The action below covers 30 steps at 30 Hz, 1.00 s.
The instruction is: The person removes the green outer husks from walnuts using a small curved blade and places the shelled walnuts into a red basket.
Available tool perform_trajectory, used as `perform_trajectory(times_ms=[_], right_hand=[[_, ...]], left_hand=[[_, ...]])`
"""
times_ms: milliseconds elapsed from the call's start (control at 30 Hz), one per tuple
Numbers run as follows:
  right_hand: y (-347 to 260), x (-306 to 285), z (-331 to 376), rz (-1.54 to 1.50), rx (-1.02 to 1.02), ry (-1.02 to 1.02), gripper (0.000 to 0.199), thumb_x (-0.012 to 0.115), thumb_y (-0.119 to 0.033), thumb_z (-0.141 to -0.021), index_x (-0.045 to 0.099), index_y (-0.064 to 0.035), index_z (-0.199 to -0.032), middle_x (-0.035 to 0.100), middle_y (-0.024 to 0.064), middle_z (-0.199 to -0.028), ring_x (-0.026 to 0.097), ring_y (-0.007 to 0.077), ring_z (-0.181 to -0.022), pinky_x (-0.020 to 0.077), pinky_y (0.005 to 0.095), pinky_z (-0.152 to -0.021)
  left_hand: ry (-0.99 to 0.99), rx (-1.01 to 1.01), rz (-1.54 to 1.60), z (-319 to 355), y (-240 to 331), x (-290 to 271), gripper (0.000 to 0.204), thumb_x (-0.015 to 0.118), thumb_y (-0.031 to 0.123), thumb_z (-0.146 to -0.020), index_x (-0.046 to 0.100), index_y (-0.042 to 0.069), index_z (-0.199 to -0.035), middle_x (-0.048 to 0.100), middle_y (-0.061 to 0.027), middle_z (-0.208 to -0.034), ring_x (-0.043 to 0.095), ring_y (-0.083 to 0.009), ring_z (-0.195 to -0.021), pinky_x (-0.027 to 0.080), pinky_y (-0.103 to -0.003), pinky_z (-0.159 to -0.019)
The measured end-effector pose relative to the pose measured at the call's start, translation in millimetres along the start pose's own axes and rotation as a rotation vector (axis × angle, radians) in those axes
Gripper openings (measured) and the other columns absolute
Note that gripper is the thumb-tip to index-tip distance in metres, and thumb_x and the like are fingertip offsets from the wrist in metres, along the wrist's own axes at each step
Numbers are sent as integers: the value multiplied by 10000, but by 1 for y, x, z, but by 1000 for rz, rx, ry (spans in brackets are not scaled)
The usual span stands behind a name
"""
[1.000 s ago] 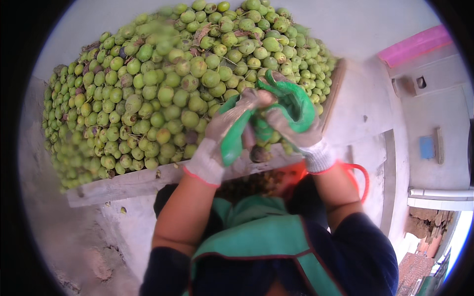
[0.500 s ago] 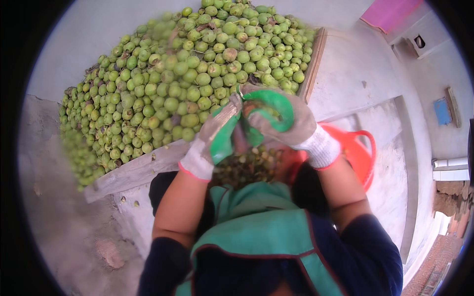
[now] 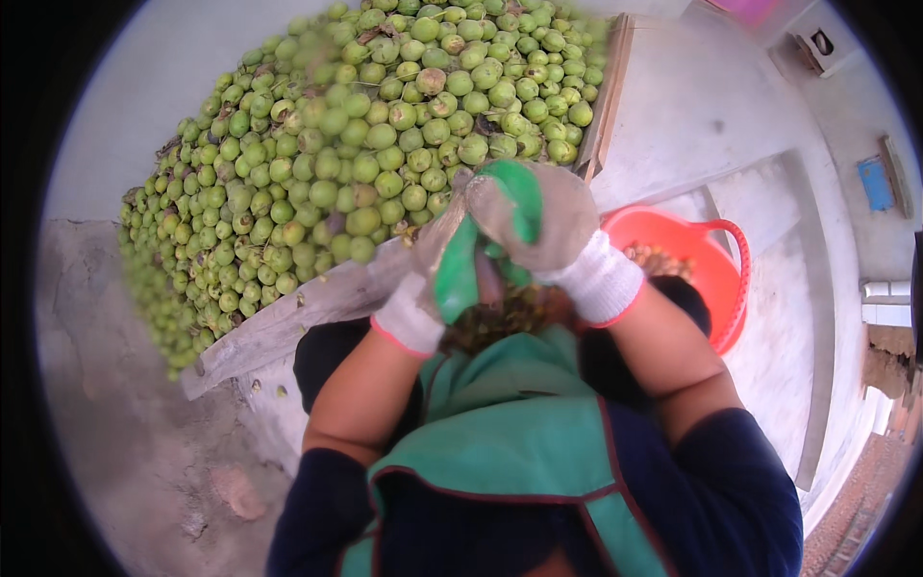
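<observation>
Both my hands wear grey and green work gloves with white cuffs edged in pink, and they meet in front of me at the near edge of the heap of round green fruits point(image 3: 385, 144). My left hand point(image 3: 442, 264) is closed and presses against my right hand point(image 3: 543, 216), whose fingers curl over inward. Whatever lies between them is hidden by the gloves and blurred. Just below the gloves shows a blurred, upright brownish-pink thing point(image 3: 490, 281) that I cannot identify. Small brown and greenish pieces point(image 3: 490, 322) are piled beneath my hands, between my knees.
At my right stands a red plastic tub point(image 3: 663, 231) with a loop handle, holding small brownish pieces point(image 3: 661, 262). A pale plank point(image 3: 288, 317) borders the heap's near side, and a wooden board point(image 3: 608, 96) its right side. My green apron point(image 3: 500, 447) covers my lap.
My right hand has curled over, so its green palm side shows less. The whole view has shifted slightly, bringing more of the red tub and its contents into sight.
</observation>
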State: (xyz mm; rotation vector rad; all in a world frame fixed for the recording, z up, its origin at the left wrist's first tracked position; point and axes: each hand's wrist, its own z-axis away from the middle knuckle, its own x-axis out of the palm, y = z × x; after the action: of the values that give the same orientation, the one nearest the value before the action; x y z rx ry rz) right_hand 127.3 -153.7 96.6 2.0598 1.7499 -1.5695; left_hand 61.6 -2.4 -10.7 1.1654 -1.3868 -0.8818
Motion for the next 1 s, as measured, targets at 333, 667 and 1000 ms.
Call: perform_trajectory(times_ms=[333,667,1000], right_hand=[[46,61,-1,-63,-36,309,217,664,-196,-903,706,-57,-1065,706,163,-856,690,371,-787,556,430,-693],[40,29,-18,-1538,897,14,385,609,-415,-1006,674,-41,-1074,706,82,-934,682,168,-730,583,292,-655],[25,-2,-1,-693,846,-515,622,422,-593,-1029,586,-80,-1341,724,81,-1012,699,164,-686,571,324,-640]], left_hand=[[242,-342,498,-13,40,20,490,422,424,-1082,510,43,-1378,635,-113,-1227,652,-218,-1013,557,-369,-859],[97,474,-673,-21,57,-1,384,533,342,-1041,628,27,-1239,696,-138,-1084,705,-231,-871,586,-375,-747],[43,316,-1094,-11,87,25,517,842,324,-763,682,21,-1151,730,-85,-844,708,-292,-693,575,-383,-626]])
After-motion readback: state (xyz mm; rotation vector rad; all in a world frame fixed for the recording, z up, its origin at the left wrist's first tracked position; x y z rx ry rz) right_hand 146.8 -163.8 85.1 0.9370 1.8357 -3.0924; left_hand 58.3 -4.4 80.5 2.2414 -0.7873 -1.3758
